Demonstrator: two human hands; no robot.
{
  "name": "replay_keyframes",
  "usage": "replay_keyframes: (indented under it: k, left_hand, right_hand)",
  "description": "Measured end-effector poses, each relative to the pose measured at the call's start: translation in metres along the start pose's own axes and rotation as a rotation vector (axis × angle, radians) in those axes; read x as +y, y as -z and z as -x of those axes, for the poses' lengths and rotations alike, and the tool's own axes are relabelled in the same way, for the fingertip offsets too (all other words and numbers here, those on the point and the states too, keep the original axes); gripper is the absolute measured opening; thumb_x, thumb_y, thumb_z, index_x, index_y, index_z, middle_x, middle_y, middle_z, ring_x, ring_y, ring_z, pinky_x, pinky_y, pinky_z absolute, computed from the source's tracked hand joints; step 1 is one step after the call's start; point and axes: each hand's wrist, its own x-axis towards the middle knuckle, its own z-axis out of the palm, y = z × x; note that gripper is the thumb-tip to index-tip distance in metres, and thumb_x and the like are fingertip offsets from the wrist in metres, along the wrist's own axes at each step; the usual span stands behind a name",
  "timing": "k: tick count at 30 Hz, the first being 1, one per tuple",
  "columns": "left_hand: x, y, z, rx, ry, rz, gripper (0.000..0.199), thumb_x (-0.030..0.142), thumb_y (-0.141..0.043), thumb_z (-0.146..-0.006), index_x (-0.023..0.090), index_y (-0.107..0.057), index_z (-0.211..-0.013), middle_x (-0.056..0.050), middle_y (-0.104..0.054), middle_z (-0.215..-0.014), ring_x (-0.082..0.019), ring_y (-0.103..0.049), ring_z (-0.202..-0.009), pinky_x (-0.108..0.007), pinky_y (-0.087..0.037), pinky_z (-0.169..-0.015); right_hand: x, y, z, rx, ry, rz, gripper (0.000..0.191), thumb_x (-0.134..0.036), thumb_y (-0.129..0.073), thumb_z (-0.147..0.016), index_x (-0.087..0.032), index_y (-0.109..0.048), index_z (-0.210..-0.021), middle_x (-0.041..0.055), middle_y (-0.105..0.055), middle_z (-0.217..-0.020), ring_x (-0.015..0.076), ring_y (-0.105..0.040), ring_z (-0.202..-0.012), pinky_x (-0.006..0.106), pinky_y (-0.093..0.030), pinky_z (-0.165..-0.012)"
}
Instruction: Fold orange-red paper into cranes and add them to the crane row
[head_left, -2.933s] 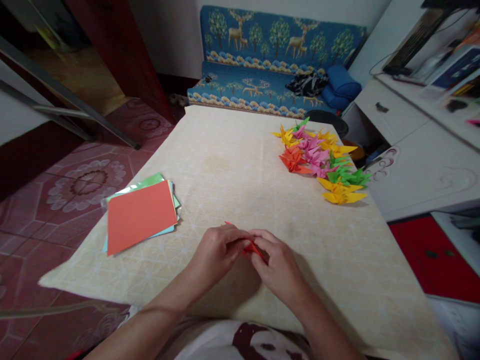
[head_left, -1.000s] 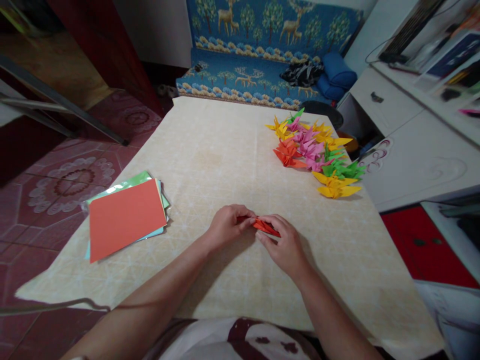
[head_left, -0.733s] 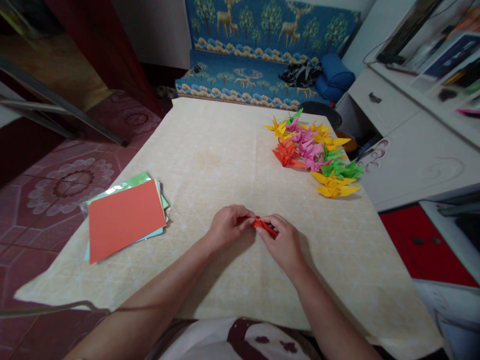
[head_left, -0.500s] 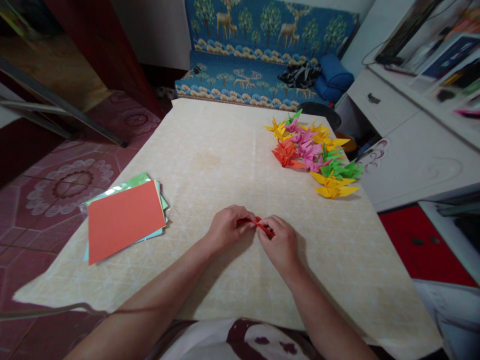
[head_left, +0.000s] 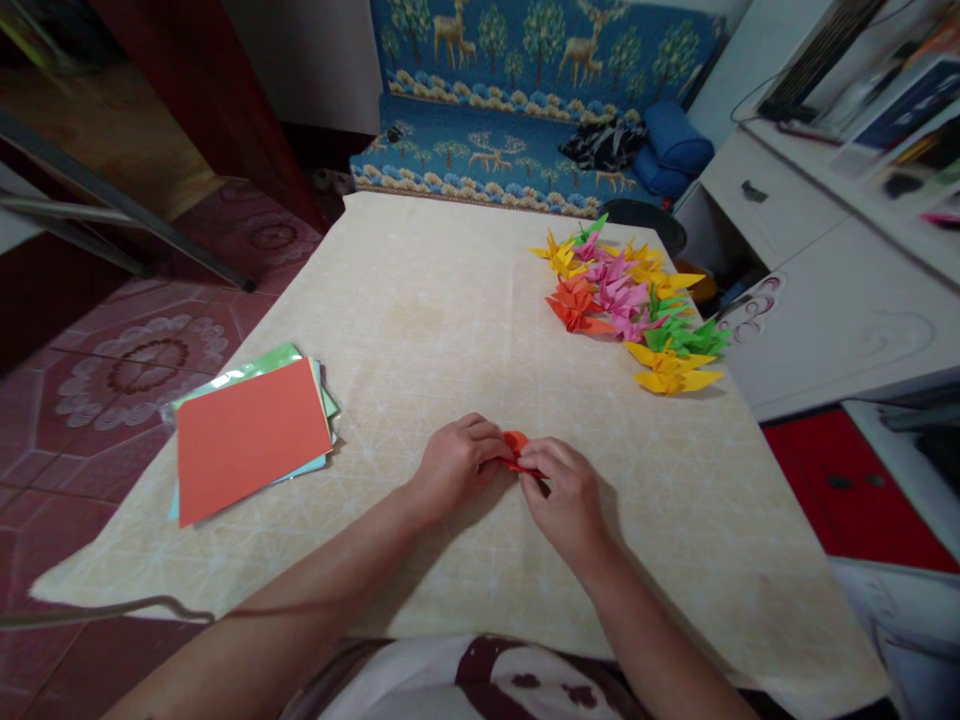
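A small folded piece of red-orange paper (head_left: 515,441) is between my two hands, just above or on the cream tablecloth. My left hand (head_left: 463,458) pinches its left side, and my right hand (head_left: 564,490) grips its right side with thumb and fingers. The fingers cover much of the paper, so its exact folds are hidden. To the left lies a stack of coloured paper, a red-orange sheet (head_left: 253,440) on top with green and light blue ones showing beneath. Several folded paper cranes (head_left: 619,290) in yellow, pink, green and red-orange are grouped at the far right of the table.
A cream cloth covers the table (head_left: 420,350). Behind it stands a sofa (head_left: 480,150) with a blue deer-patterned cover. White drawers (head_left: 825,270) flank the right side. A metal frame (head_left: 127,210) rises from the tiled floor at the left, and a grey cord (head_left: 165,603) crosses the near left edge.
Both hands have shifted slightly and the paper has turned between them, showing a wider red-orange face above the fingers. My right hand has moved a little to the right.
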Motion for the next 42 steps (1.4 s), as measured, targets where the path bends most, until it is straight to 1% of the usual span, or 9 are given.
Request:
replay_keyframes:
  k: [4, 8, 13, 18, 22, 25, 31, 37, 42]
  left_hand:
    - [0.003, 0.007, 0.014, -0.063, -0.096, -0.077, 0.022, 0.018, -0.055, -0.088, 0.022, -0.070, -0.103, -0.006, -0.070, -0.101, -0.020, -0.059, -0.095, -0.034, -0.048, -0.081]
    - [0.009, 0.007, 0.028, -0.057, -0.087, -0.143, 0.023, 0.016, -0.055, -0.088, 0.020, -0.067, -0.107, -0.008, -0.068, -0.104, -0.023, -0.057, -0.101, -0.040, -0.048, -0.086]
    - [0.017, 0.002, 0.036, 0.013, -0.024, 0.026, 0.023, 0.013, -0.053, -0.089, 0.018, -0.066, -0.107, -0.009, -0.066, -0.102, -0.020, -0.060, -0.095, -0.037, -0.052, -0.082]
    - [0.014, 0.001, 0.034, 0.114, 0.121, 0.170, 0.019, 0.013, -0.056, -0.087, 0.019, -0.071, -0.096, -0.008, -0.067, -0.099, -0.019, -0.061, -0.094, -0.034, -0.053, -0.081]
    - [0.008, 0.002, 0.029, 0.111, 0.209, 0.247, 0.017, 0.013, -0.061, -0.083, 0.021, -0.074, -0.091, -0.008, -0.067, -0.095, -0.019, -0.063, -0.089, -0.033, -0.054, -0.078]
    - [0.007, 0.002, 0.026, 0.092, 0.234, 0.272, 0.017, 0.013, -0.062, -0.082, 0.022, -0.075, -0.090, -0.008, -0.066, -0.092, -0.019, -0.063, -0.086, -0.034, -0.054, -0.076]
    - [0.009, 0.002, 0.023, 0.081, 0.273, 0.287, 0.015, 0.013, -0.063, -0.081, 0.021, -0.074, -0.086, -0.007, -0.065, -0.088, -0.018, -0.061, -0.082, -0.032, -0.052, -0.073]
    - [0.009, 0.002, 0.020, 0.072, 0.303, 0.274, 0.011, 0.015, -0.063, -0.081, 0.019, -0.073, -0.083, -0.006, -0.065, -0.086, -0.017, -0.061, -0.081, -0.032, -0.051, -0.073]
    - [0.012, 0.001, 0.018, 0.074, 0.334, 0.251, 0.012, 0.013, -0.062, -0.080, 0.019, -0.072, -0.081, -0.006, -0.065, -0.086, -0.018, -0.060, -0.081, -0.032, -0.050, -0.073]
  right_hand:
    - [-0.006, 0.004, 0.011, -0.001, 0.036, 0.073, 0.022, -0.006, -0.053, -0.082, -0.023, -0.067, -0.086, 0.0052, -0.064, -0.091, 0.0192, -0.058, -0.087, 0.035, -0.049, -0.078]
    - [-0.011, 0.004, 0.016, 0.032, 0.041, 0.122, 0.020, -0.009, -0.053, -0.087, -0.022, -0.068, -0.086, 0.0052, -0.062, -0.086, 0.0184, -0.055, -0.082, 0.034, -0.047, -0.074]
    - [-0.013, 0.003, 0.017, 0.038, 0.020, 0.129, 0.021, -0.011, -0.051, -0.089, -0.022, -0.068, -0.084, 0.0042, -0.062, -0.082, 0.0179, -0.054, -0.080, 0.033, -0.046, -0.073]
    - [-0.011, 0.000, 0.020, 0.018, -0.045, 0.110, 0.012, -0.015, -0.059, -0.086, -0.023, -0.068, -0.089, 0.0042, -0.062, -0.087, 0.0195, -0.056, -0.085, 0.036, -0.046, -0.078]
    - [-0.012, -0.004, 0.021, 0.025, -0.082, 0.110, 0.013, -0.014, -0.058, -0.086, -0.023, -0.068, -0.087, 0.0039, -0.062, -0.084, 0.0196, -0.057, -0.083, 0.037, -0.046, -0.079]
    - [-0.014, -0.005, 0.020, 0.021, -0.106, 0.106, 0.015, -0.013, -0.056, -0.085, -0.023, -0.067, -0.086, 0.0042, -0.062, -0.083, 0.0197, -0.057, -0.082, 0.037, -0.047, -0.078]
    - [-0.018, -0.002, 0.014, 0.004, -0.126, 0.110, 0.007, -0.018, -0.061, -0.082, -0.023, -0.065, -0.081, 0.0038, -0.062, -0.080, 0.0202, -0.057, -0.080, 0.036, -0.046, -0.076]
    - [-0.019, -0.002, 0.008, -0.008, -0.176, 0.135, 0.011, -0.017, -0.059, -0.082, -0.022, -0.062, -0.073, 0.0027, -0.061, -0.075, 0.0185, -0.056, -0.074, 0.033, -0.043, -0.072]
    - [-0.022, -0.001, 0.002, -0.050, -0.256, 0.159, 0.014, -0.014, -0.059, -0.077, -0.022, -0.058, -0.067, 0.0008, -0.058, -0.070, 0.0164, -0.054, -0.068, 0.029, -0.040, -0.063]
